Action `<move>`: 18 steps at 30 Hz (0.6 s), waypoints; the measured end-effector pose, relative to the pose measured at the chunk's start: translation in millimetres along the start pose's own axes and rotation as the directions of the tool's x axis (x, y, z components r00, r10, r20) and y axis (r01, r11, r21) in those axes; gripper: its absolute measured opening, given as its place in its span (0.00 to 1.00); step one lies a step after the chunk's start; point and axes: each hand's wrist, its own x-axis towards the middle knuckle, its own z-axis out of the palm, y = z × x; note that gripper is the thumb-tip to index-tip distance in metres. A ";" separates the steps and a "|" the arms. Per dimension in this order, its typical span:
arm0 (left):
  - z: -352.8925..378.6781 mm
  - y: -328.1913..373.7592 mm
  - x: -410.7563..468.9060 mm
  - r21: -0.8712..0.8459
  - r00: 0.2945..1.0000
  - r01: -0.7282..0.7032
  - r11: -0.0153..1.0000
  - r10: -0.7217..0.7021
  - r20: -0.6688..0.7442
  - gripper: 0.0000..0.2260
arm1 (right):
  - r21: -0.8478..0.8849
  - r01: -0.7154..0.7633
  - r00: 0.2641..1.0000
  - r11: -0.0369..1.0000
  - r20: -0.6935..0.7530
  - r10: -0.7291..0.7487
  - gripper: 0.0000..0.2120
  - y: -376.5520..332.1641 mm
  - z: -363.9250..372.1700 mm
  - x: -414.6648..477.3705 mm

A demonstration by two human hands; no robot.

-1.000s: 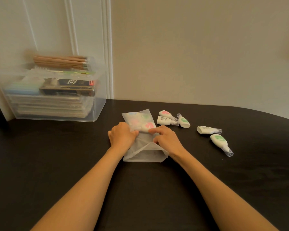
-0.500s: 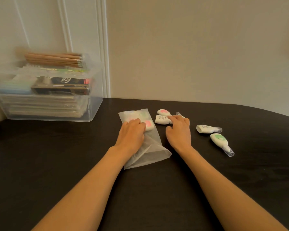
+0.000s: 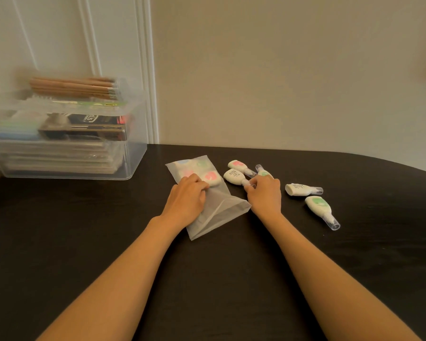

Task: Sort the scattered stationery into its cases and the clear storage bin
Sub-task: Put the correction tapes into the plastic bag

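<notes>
A frosted plastic pouch lies on the black table with several pastel correction tapes inside its far end. My left hand lies on the pouch, fingers curled onto it beside a pink tape in the pouch. My right hand pinches the clear tip of a white correction tape just right of the pouch. A pink-marked tape and a green one, partly hidden by my fingers, lie next to it. Two more, white and green, lie further right.
The clear storage bin stands at the back left against the wall, stacked with flat packs, a black box and a bundle of wooden pencils on top. The table's curved far edge runs along the wall on the right.
My right hand left the pouch, reached right to the loose tapes and now pinches the white one's tip. My left hand slid up onto the pouch, which turned slightly.
</notes>
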 end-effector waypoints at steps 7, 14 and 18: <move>-13.4 17.5 -24.4 -0.322 0.991 0.064 0.944 -0.099 -0.094 0.17 | 0.675 -0.238 0.966 0.698 0.091 0.241 0.11 2.5 -28.7 -33.5; -17.2 26.0 -51.0 -0.180 0.999 0.011 0.984 -0.020 -0.047 0.11 | 0.829 -0.314 0.949 0.463 0.263 0.173 0.18 3.1 -58.0 -67.8; -19.3 29.3 -54.6 -0.189 0.990 0.082 0.979 -0.103 -0.100 0.05 | 0.748 -0.226 0.964 0.624 0.266 0.031 0.19 0.5 -61.5 -82.5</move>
